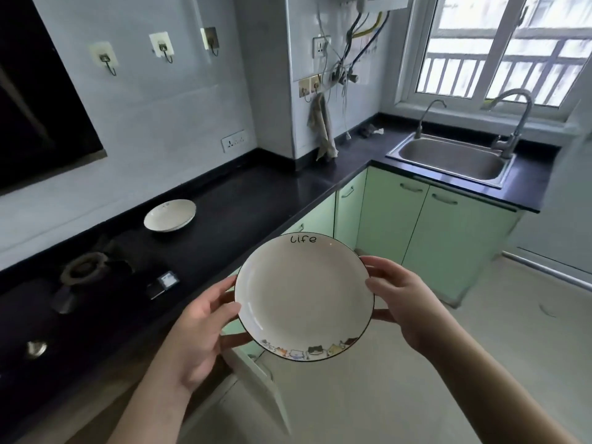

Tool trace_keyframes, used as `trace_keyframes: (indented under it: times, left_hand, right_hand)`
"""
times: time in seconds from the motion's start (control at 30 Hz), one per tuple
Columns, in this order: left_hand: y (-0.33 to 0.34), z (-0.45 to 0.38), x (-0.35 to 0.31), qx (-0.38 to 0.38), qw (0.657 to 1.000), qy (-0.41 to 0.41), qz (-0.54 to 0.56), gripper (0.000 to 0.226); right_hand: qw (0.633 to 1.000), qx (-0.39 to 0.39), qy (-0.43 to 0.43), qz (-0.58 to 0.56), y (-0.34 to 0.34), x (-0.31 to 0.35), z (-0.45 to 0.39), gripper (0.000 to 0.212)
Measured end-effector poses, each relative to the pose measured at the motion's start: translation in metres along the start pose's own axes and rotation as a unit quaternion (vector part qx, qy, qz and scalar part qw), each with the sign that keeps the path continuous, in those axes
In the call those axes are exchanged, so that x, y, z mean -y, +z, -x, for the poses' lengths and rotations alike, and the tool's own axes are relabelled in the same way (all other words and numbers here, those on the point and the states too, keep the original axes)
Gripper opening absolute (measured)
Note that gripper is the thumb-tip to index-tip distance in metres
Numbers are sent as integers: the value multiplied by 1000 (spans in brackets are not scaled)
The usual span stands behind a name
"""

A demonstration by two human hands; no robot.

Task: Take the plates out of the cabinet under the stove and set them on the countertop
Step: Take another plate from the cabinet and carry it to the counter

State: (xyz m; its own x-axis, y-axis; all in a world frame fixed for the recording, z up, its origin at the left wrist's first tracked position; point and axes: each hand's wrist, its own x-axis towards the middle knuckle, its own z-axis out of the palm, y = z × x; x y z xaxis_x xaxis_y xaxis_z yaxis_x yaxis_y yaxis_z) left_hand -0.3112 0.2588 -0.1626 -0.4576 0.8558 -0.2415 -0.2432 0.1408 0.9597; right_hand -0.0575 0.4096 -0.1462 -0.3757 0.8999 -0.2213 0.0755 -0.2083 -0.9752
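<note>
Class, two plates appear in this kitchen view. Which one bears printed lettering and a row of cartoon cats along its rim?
The plate held in both hands, with "Life" on its rim. The plate on the countertop looks plain white.

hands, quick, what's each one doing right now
Left hand: closed on the left rim of the round white plate with black edge and cartoon cats.
Right hand: closed on the right rim of the same plate.

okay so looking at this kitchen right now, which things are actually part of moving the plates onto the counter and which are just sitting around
Part of the job:
white round plate with cartoon cats and the word Life, held by left hand and right hand
plain white plate already on the black countertop
open cabinet door

Just lying about:
steel sink
beige hanging cloth
gas burner
</note>
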Motion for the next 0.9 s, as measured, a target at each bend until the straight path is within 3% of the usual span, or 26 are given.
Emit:
trace_keyframes:
  times: [0.2, 0.47, 0.9]
  left_hand:
    - [26, -64, -17, 50, 999, 7, -9, 39]
    - [71, -137, -19, 64, 998, -11, -12, 38]
    - [175, -247, -17, -44, 999, -26, -4, 36]
  right_hand:
    - [999, -30, -2, -11, -19, 11, -49, 35]
    - [998, -45, 11, -40, -54, 3, -119, 37]
    - [998, 40, 4, -38, -140, 36, -271, 41]
